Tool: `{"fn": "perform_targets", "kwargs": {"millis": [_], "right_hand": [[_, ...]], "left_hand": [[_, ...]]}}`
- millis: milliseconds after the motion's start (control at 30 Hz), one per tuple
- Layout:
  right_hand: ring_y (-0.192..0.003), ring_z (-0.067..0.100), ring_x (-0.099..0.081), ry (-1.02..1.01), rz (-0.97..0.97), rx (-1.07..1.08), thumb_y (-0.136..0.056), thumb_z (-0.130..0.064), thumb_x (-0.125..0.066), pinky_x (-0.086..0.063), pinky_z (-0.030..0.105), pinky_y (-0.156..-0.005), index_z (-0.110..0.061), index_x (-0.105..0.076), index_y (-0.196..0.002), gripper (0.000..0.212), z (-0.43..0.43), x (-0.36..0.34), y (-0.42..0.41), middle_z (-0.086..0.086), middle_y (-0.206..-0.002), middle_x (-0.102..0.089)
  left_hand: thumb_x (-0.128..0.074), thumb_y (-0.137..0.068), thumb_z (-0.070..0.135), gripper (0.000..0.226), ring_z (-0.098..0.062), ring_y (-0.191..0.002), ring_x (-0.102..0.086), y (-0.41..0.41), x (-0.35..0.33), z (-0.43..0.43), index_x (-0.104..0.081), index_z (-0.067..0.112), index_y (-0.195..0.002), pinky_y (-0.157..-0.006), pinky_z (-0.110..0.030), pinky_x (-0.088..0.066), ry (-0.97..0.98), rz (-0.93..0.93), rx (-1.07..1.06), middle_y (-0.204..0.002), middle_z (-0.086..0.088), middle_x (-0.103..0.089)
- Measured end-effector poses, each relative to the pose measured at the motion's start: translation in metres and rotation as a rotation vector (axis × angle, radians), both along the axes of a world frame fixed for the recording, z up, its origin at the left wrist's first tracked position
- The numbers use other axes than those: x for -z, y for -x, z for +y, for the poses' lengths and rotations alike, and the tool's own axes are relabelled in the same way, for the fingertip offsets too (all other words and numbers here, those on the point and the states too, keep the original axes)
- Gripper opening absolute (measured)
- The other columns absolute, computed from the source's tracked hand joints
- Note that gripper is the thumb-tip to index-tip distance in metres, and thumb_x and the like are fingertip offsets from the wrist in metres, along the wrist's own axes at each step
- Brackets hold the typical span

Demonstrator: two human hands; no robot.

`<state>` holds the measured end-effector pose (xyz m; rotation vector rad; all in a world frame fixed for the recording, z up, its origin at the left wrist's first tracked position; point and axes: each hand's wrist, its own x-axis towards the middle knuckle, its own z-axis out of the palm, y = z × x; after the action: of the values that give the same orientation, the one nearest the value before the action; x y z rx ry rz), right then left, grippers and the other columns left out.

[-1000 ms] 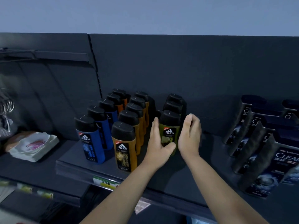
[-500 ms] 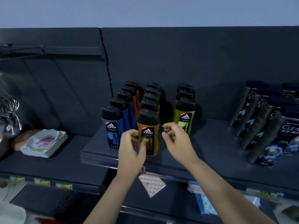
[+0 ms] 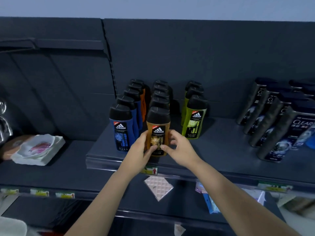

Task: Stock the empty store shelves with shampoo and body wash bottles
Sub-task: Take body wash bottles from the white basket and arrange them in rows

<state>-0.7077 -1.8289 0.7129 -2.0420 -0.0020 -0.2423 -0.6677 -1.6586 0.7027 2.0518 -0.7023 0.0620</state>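
Note:
Three rows of black-capped Adidas bottles stand on the dark shelf (image 3: 221, 150). The front amber bottle (image 3: 158, 123) of the middle row is gripped low down from both sides: my left hand (image 3: 140, 151) curls round its left side, my right hand (image 3: 179, 149) its right, thumbs on the label. A blue bottle (image 3: 121, 128) fronts the left row, a green bottle (image 3: 194, 120) fronts the right row. Dark Clear shampoo bottles (image 3: 288, 133) lean in rows at the far right.
A white dish (image 3: 36, 149) on a pale tray lies on the lower left shelf. Bare shelf lies between the green row and the Clear bottles. Price tags line the shelf edge (image 3: 150, 170); packets lie on the shelf below.
Both hands left the green bottle, came forward to the front amber bottle and closed round its base. The view has shifted closer.

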Motion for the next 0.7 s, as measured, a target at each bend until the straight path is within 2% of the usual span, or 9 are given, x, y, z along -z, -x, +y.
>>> {"fn": "perform_targets", "kwargs": {"millis": [133, 200, 267, 333, 433, 500, 567, 700], "right_hand": [[-0.099, 0.0, -0.056, 0.031, 0.024, 0.025, -0.087, -0.012, -0.069, -0.046, 0.021, -0.089, -0.023, -0.052, -0.128, 0.046, 0.003, -0.006, 0.007, -0.019, -0.104, -0.058], [-0.111, 0.006, -0.054, 0.048, 0.022, 0.057, -0.088, -0.01, -0.068, -0.048, 0.029, -0.097, -0.023, -0.048, -0.135, 0.053, 0.001, -0.007, 0.013, -0.013, -0.112, -0.056], [-0.121, 0.009, -0.05, 0.06, 0.019, 0.108, -0.089, -0.009, -0.067, -0.047, 0.034, -0.103, -0.024, -0.043, -0.142, 0.061, -0.004, -0.005, 0.023, -0.007, -0.124, -0.054], [-0.126, 0.007, -0.047, 0.091, 0.008, 0.162, -0.09, -0.01, -0.066, -0.044, 0.032, -0.106, -0.025, -0.041, -0.144, 0.061, -0.012, -0.005, 0.038, -0.003, -0.135, -0.053], [-0.122, 0.005, -0.049, 0.151, -0.037, 0.27, -0.092, -0.013, -0.064, -0.045, 0.029, -0.105, -0.024, -0.046, -0.141, 0.053, -0.03, -0.008, 0.064, -0.005, -0.135, -0.053], [-0.115, 0.004, -0.051, 0.17, -0.072, 0.347, -0.092, -0.015, -0.062, -0.048, 0.028, -0.099, -0.023, -0.051, -0.135, 0.045, -0.044, -0.013, 0.082, -0.007, -0.127, -0.055], [-0.108, 0.003, -0.053, 0.182, -0.087, 0.398, -0.092, -0.017, -0.062, -0.049, 0.024, -0.093, -0.024, -0.054, -0.129, 0.039, -0.062, -0.019, 0.1, -0.009, -0.12, -0.057], [-0.089, 0.004, -0.056, 0.232, -0.138, 0.484, -0.091, -0.022, -0.063, -0.051, 0.026, -0.084, -0.024, -0.06, -0.116, 0.026, -0.112, -0.029, 0.142, -0.013, -0.099, -0.06]], "left_hand": [[-0.064, -0.092, 0.025, 0.056, -0.007, -0.116, -0.057, -0.003, 0.004, 0.0, -0.039, 0.02, -0.142, -0.1, -0.029, -0.048, -0.013, -0.025, -0.012, -0.126, 0.007, -0.058], [-0.067, -0.089, 0.019, 0.055, -0.005, -0.114, -0.056, 0.001, 0.007, 0.0, -0.043, 0.018, -0.138, -0.098, -0.023, -0.046, 0.035, -0.077, -0.054, -0.125, 0.007, -0.057], [-0.07, -0.086, 0.008, 0.053, -0.006, -0.112, -0.054, 0.011, 0.01, -0.001, -0.046, 0.013, -0.132, -0.098, -0.026, -0.046, 0.147, -0.154, -0.144, -0.122, 0.005, -0.052], [-0.071, -0.082, 0.0, 0.051, -0.009, -0.108, -0.05, 0.024, 0.01, -0.005, -0.047, 0.012, -0.124, -0.095, -0.03, -0.045, 0.235, -0.292, -0.22, -0.115, 0.008, -0.044], [-0.068, -0.082, 0.003, 0.039, -0.012, -0.098, -0.045, 0.04, 0.007, -0.019, -0.048, 0.017, -0.112, -0.085, -0.023, -0.038, 0.253, -0.482, -0.198, -0.106, 0.014, -0.039], [-0.068, -0.083, 0.002, 0.033, -0.013, -0.087, -0.048, 0.048, 0.004, -0.034, -0.05, 0.02, -0.105, -0.077, -0.019, -0.04, 0.27, -0.434, -0.141, -0.098, 0.008, -0.045], [-0.069, -0.084, 0.002, 0.033, -0.012, -0.077, -0.052, 0.058, 0.0, -0.056, -0.05, 0.026, -0.097, -0.068, -0.021, -0.044, 0.285, -0.33, -0.081, -0.088, 0.006, -0.051], [-0.069, -0.084, 0.003, 0.026, -0.012, -0.074, -0.054, 0.086, -0.009, -0.113, -0.053, 0.023, -0.088, -0.064, -0.02, -0.042, 0.252, -0.276, 0.022, -0.081, 0.006, -0.054]]}}
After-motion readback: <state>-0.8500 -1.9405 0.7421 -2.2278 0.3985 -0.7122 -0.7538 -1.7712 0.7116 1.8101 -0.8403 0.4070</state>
